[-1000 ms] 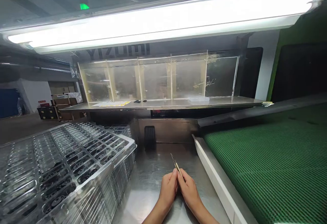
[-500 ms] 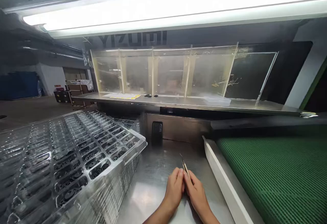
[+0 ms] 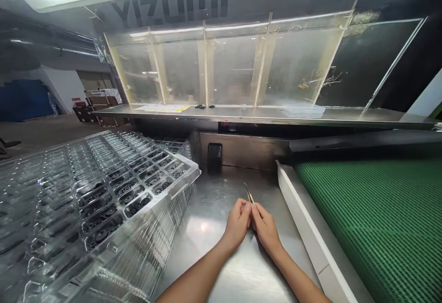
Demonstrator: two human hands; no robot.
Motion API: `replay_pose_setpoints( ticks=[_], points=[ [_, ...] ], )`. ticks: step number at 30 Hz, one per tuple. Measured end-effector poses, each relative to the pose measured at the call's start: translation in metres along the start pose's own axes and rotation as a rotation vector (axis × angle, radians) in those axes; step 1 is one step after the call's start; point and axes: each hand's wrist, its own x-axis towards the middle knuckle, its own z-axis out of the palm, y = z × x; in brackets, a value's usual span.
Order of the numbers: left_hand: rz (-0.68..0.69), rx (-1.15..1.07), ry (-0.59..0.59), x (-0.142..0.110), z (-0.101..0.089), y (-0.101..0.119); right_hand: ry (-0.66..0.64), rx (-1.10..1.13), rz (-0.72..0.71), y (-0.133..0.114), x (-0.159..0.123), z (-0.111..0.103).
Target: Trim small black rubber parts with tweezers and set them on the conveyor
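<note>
"What is being held?"

"The right hand (image 3: 267, 230) pinches a slim pointed tool (image 3: 251, 197) above the metal surface (image 3: 214, 201), between clear trays (image 3: 103, 188) at left and a green belt (image 3: 366, 206) at right; the left hand (image 3: 238, 224) curls alongside, its grip unclear."

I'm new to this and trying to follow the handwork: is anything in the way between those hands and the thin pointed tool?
Nothing visible. The thin pointed tool rises from the fingers where the left hand and right hand meet; whether both grip it, I can't tell.
</note>
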Motion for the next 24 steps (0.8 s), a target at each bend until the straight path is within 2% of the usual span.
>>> replay_pose_setpoints(
  ticks=[4,24],
  points=[
    [0.052,0.061,-0.035,-0.0022,-0.0028,0.0019,0.005,-0.020,0.006,-0.0006,-0.0005,0.0007],
    [-0.063,0.000,-0.042,-0.0044,-0.0013,0.0042,0.038,-0.069,-0.070,-0.0014,-0.0050,0.0011]
  ],
)
